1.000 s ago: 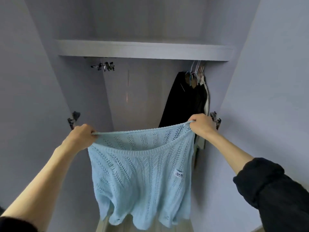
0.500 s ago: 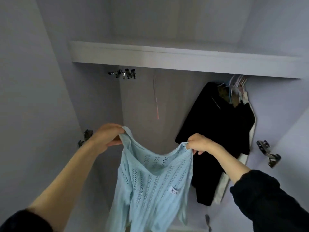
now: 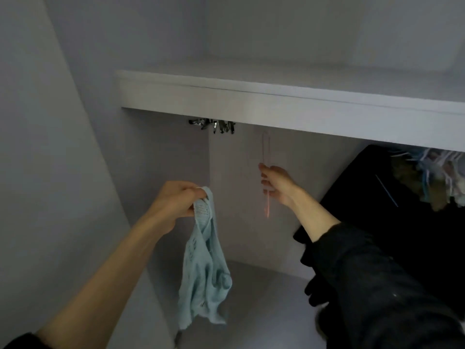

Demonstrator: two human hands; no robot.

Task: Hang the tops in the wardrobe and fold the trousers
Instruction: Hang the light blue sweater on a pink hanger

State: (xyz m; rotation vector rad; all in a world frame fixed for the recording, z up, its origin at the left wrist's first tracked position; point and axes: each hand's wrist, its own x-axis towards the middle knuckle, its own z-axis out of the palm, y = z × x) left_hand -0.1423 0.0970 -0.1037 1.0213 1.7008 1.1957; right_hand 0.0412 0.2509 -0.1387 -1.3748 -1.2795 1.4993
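Note:
A light blue knitted top (image 3: pixel 205 275) hangs bunched from my left hand (image 3: pixel 173 197), which grips it at one upper corner. My right hand (image 3: pixel 275 183) reaches deeper into the wardrobe and holds a thin pink hanger (image 3: pixel 266 172) that hangs below the shelf. The hanger is seen edge-on and carries nothing. Its hook and the rail are hidden behind the white shelf (image 3: pixel 276 107).
Dark garments (image 3: pixel 392 217) hang on several hangers (image 3: pixel 432 167) at the right of the wardrobe. A metal hinge (image 3: pixel 214 125) sits under the shelf at the left corner. White walls close in on both sides. The wardrobe floor (image 3: pixel 264 311) lies below.
My right hand has let go of the blue top and taken hold of the pink hanger. The top now hangs bunched from my left hand alone. The view has tilted upward.

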